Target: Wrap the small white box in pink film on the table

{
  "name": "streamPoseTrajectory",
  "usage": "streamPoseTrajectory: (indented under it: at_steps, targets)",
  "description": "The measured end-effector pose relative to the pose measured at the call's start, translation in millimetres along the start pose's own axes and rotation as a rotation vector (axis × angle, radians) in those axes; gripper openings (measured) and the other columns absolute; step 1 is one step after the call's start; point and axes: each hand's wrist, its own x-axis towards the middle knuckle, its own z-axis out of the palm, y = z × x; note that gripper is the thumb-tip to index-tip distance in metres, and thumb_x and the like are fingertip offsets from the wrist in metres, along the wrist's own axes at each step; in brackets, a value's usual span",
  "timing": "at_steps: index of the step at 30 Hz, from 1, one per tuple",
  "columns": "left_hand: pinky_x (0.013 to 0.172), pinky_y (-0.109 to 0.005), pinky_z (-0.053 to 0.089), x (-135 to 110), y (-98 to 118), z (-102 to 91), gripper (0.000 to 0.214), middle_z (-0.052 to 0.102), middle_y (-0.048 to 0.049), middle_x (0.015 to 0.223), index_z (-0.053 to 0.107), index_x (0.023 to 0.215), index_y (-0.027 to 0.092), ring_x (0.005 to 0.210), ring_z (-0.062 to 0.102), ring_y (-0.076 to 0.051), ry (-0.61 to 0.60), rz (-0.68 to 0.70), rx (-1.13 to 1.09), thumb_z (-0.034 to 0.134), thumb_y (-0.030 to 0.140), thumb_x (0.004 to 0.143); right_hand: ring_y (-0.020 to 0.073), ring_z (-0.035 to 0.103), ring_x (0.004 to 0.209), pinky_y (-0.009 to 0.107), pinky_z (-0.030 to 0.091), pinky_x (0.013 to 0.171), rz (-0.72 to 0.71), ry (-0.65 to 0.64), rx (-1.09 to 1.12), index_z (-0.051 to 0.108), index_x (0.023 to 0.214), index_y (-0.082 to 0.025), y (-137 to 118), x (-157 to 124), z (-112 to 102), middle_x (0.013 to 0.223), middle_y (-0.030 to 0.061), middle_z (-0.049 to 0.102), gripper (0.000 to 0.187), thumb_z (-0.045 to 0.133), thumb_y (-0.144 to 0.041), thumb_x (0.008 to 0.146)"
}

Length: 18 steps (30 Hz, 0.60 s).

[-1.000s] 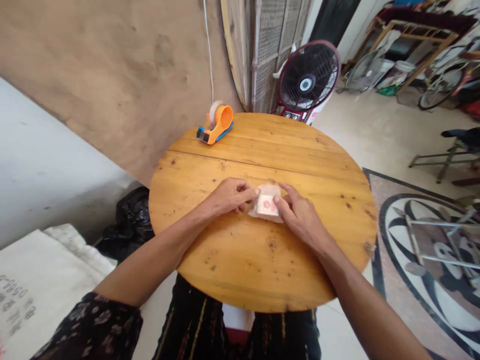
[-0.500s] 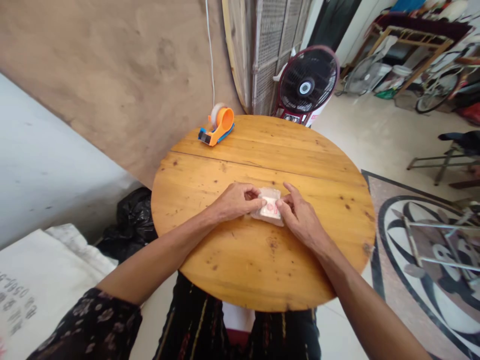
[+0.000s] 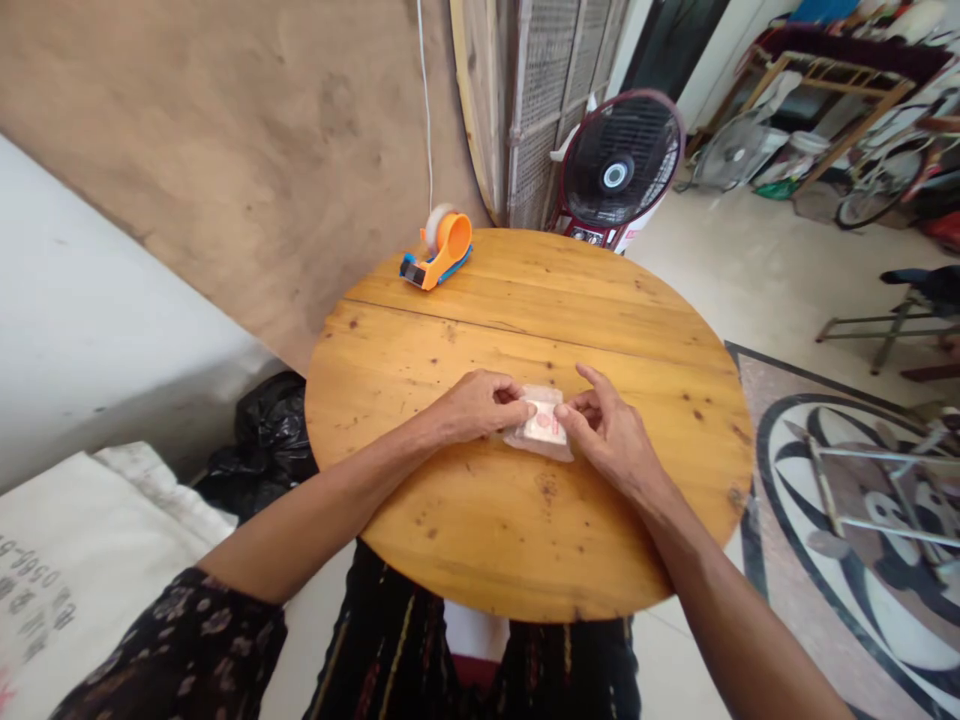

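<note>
While the left hand pinches the left edge of a small wrapped packet between thumb and fingers, the right hand, half open, has its thumb at the right edge; firmness of hold there: cannot tell. Packet at middle of round, knotted wooden table. Tape dispenser: far left. Fan: beyond far edge. Black bag: left. Patterned floor: right.

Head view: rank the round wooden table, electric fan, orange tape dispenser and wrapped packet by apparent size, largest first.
1. Round wooden table
2. Electric fan
3. Orange tape dispenser and wrapped packet: too alike to rank
</note>
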Motion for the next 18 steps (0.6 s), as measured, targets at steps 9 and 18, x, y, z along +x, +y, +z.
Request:
streamPoseTrajectory:
  at_steps: [9,18]
  targets:
    - [0.05,-0.02,0.034,-0.8,-0.3,-2.9,0.025,0.058,0.0019,0.063,0.066,0.079,0.014,0.052,0.048,-0.008,-0.034,0.05,-0.03,0.057,0.037,0.078,0.0109,0.051,0.06,0.025,0.044,0.058,-0.273,0.217,0.074,0.063,0.103,-0.019,2.6,-5.9,7.5,0.072,-0.0011,0.057,0.027,0.065,-0.036,0.082]
    - [0.051,-0.021,0.033,0.7,-1.9,-2.1,0.028,0.058,0.0006,0.065,0.065,0.078,0.013,0.057,0.049,-0.01,-0.02,0.059,-0.006,0.057,0.041,0.078,0.0118,0.052,0.062,0.025,0.043,0.059,-0.296,0.115,0.038,0.066,0.09,-0.019,-2.7,-4.3,6.9,0.07,-0.0003,0.057,0.021,0.063,-0.038,0.084]
